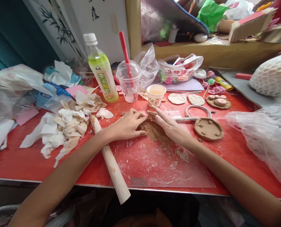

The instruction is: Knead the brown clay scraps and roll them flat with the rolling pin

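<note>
The piece of clay (154, 131) lies on a clear plastic sheet (142, 170) spread over the red desk (93, 171), below a paper cup (155, 98) and beneath the person's hands. The left hand (133, 123) bends at the clay's left side, thumb and fingers parted; the right hand (167, 125) lies extended over its upper right portion, fingers nearly straight. The hands stand near one another without meeting, and neither is clamped on the material; exact fingertip contact cannot be told. In handling, the clay is judged soft and yielding, of modest weight, and liable to crack or shed crumbs where dry. A thin edge would likely tear if pinched; the sounder hold is broad support with flat fingers along both sides, or from beneath. In appearance, the clay is tan-brown, low and irregular in outline, with a rough, flaky surface; its far portion is partly covered by the fingers. Pale scraps and smears mark the sheet around it. A round clay dish (208, 129), smoother in finish, sits to the right, and a pale roller (114, 170) lies slantwise to the left, its lower end projecting past the desk's front edge.
</note>
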{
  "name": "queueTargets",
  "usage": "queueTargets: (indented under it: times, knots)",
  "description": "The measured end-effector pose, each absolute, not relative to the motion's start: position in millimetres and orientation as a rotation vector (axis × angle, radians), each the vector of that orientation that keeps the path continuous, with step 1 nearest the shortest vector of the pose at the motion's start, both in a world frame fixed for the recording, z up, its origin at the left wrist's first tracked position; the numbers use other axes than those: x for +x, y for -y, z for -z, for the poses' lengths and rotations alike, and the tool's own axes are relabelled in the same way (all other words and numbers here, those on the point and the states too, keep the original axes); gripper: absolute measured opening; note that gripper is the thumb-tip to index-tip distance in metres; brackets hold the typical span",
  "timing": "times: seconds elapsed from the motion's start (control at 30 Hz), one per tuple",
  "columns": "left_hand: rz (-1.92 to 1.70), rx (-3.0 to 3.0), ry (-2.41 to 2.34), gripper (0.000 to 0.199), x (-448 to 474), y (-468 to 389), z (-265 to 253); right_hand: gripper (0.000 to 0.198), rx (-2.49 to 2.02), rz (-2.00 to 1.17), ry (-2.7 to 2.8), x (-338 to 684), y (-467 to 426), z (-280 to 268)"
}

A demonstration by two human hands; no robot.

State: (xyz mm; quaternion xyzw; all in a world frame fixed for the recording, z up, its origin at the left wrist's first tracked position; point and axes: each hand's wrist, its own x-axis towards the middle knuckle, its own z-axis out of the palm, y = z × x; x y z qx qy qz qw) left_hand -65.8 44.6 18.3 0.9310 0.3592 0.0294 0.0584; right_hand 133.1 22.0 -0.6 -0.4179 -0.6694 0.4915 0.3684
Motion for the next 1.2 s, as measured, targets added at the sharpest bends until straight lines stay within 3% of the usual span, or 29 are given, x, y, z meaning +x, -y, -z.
queueTargets:
  times: [0.47, 0.73, 1.2]
  knots:
    - [0.023, 3.135, -1.139, 0.039, -55, -37, -18, 0.066, -1.247, -1.057, 1.880, 133, -24, 3]
    - [0.057, 3.349, -1.081, 0.032, -53, -31, -20, 0.060, -1.214, -1.007, 1.888, 130, -23, 3]
    - [-0.021, 3.329, -0.969, 0.042, -57, -35, -14, 0.061, -1.236, -0.995, 1.878, 130, -24, 7]
